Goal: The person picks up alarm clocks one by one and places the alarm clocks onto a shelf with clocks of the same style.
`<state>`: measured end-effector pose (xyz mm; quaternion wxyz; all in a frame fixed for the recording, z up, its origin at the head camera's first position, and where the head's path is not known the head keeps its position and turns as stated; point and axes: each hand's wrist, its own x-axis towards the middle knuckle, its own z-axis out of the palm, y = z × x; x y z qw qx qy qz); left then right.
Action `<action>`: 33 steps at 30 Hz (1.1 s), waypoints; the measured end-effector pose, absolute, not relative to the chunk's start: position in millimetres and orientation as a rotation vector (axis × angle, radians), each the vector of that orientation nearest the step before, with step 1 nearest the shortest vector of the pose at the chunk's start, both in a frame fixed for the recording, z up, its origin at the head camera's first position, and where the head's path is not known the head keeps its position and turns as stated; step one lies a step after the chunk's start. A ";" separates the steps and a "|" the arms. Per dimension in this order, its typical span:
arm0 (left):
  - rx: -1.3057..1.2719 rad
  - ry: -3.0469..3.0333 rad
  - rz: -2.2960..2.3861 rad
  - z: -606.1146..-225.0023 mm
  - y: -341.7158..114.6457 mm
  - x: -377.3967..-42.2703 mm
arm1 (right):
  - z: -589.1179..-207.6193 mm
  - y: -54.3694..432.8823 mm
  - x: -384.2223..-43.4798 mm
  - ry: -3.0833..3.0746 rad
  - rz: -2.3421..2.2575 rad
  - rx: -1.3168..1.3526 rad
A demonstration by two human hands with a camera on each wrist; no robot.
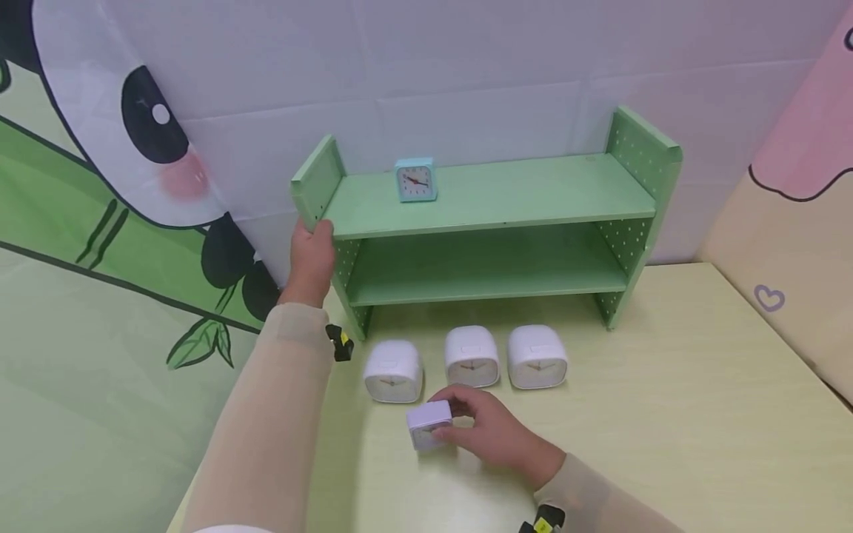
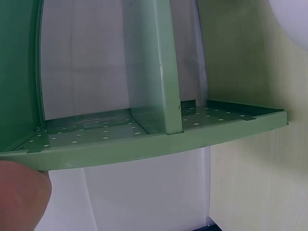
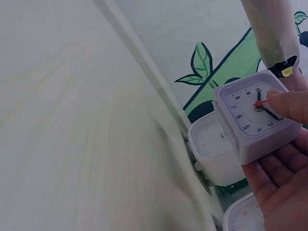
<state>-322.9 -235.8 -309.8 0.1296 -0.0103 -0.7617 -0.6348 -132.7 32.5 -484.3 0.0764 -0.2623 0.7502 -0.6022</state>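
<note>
My right hand (image 1: pixel 493 429) pinches a small lilac alarm clock (image 1: pixel 426 423) between thumb and fingers, close over the table. In the right wrist view the lilac clock's square dial (image 3: pixel 255 108) is tilted, with the thumb across its front and fingers under its body. My left hand (image 1: pixel 312 259) grips the left side panel of a green two-tier shelf (image 1: pixel 520 192); the thumb (image 2: pixel 21 192) shows at the panel's edge in the left wrist view. A light blue alarm clock (image 1: pixel 416 180) stands on the shelf's upper board, toward the left.
Three white rounded clocks (image 1: pixel 393 371), (image 1: pixel 472 355), (image 1: pixel 537 355) stand in a row on the pale wooden table (image 1: pixel 666 429) before the shelf. A printed cloth (image 1: pixel 480 44) hangs behind. The table's right edge runs along another cloth (image 1: pixel 786 244).
</note>
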 end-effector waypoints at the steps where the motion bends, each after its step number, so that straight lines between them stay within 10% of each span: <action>1: -0.030 -2.213 -1.841 -309.6 -235.7 -322.4 | -482.1 34.2 -133.0 2.253 -1.806 -0.794; 33: -0.035 -2.158 -1.877 -312.5 -235.0 -322.8 | -355.7 143.2 -174.6 2.492 -2.181 -0.514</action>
